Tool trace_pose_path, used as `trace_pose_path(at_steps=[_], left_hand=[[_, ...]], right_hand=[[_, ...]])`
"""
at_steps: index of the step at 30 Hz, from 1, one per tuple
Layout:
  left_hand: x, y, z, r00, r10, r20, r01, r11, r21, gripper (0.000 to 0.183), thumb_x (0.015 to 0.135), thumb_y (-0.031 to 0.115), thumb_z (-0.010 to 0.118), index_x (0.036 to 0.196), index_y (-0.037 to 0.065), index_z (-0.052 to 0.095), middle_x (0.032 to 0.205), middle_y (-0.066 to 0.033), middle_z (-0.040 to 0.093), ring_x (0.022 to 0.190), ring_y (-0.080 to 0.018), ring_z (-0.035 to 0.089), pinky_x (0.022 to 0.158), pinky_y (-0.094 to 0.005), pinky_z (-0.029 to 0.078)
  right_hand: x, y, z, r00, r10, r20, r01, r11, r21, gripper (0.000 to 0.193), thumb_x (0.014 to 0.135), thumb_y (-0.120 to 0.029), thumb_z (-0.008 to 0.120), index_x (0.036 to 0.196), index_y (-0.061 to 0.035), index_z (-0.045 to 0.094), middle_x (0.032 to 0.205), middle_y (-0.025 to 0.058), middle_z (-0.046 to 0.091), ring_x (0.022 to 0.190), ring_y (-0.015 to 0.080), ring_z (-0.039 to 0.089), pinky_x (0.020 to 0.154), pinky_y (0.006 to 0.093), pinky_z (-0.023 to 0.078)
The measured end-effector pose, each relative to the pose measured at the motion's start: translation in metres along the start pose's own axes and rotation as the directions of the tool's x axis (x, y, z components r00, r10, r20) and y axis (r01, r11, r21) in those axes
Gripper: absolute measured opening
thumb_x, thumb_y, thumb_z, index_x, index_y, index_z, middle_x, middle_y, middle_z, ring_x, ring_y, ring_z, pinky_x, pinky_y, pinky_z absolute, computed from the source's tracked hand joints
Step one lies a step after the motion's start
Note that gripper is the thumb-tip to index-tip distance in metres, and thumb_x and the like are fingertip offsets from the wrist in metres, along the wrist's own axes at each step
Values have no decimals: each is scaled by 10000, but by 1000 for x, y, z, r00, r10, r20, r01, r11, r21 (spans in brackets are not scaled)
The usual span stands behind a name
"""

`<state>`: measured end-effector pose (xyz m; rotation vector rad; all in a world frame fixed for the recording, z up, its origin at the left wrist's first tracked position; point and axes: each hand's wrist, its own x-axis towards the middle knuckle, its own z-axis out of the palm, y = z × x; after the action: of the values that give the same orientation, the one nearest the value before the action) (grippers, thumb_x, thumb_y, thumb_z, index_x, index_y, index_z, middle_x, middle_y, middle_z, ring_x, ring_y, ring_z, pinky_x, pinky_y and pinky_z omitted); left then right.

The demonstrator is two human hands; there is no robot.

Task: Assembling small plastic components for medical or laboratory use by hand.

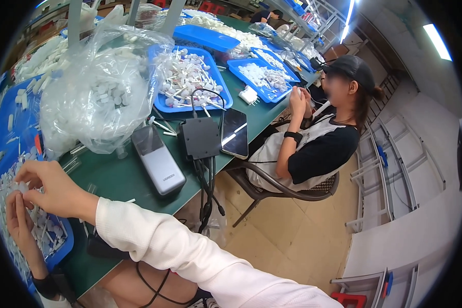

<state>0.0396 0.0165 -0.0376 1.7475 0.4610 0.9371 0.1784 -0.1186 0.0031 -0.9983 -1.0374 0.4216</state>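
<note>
At the far left, my right hand [59, 189] reaches across in a white sleeve, its thumb and fingers pinched together. Just below it, my left hand [20, 223] is raised with fingers drawn together, a black band around its wrist. Between the fingertips of both hands is a small whitish, translucent piece [19, 188]; its exact kind is too small to make out. Both hands are over a blue tray [66, 246] filled with white plastic discs and thin white sticks.
Nearby on the green table stand a clear bag [87, 97] of white caps, a power bank [160, 161], a black box with cables [199, 138] and a phone [234, 132]. Another blue tray [223, 92] holds sticked pieces. A seated co-worker [318, 149] handles something to the right.
</note>
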Motion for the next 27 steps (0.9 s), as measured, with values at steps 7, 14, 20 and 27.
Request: trace_pose_path(at_steps=[7,14,20,27], left_hand=[[0,-2,-4,999,-10,42,8,999,43,184,948,138,499,1090,43,568,800,50,471,573,17,292,487,-162,172],[4,-26,-23,996,-8,84,0,995,95,230,949,129,500,1138,5,545,962,-7,534,817,-53,485,699,-175,381],[3,-21,-18,991,-4,133,-10,995,104,224,949,114,495,1123,-18,542,995,-24,539,849,-75,498,776,-203,398],[2,-8,-6,980,129,154,-154,975,162,185,944,94,486,1081,-16,545,909,-16,514,784,-74,469,716,-197,375]], right_hand=[[-1,-3,-3,995,77,66,-78,997,26,210,728,-17,630,918,39,560,797,148,633,744,200,646,699,296,514],[-1,-5,0,993,93,71,-100,989,106,193,730,-5,613,904,46,548,742,134,634,668,179,642,651,285,508],[-1,9,1,1000,-10,16,9,999,39,199,721,-3,610,905,45,548,759,148,641,663,185,644,645,287,509],[-1,0,-3,997,62,54,-62,998,13,203,709,-10,615,898,40,561,816,156,647,635,185,644,608,281,503]])
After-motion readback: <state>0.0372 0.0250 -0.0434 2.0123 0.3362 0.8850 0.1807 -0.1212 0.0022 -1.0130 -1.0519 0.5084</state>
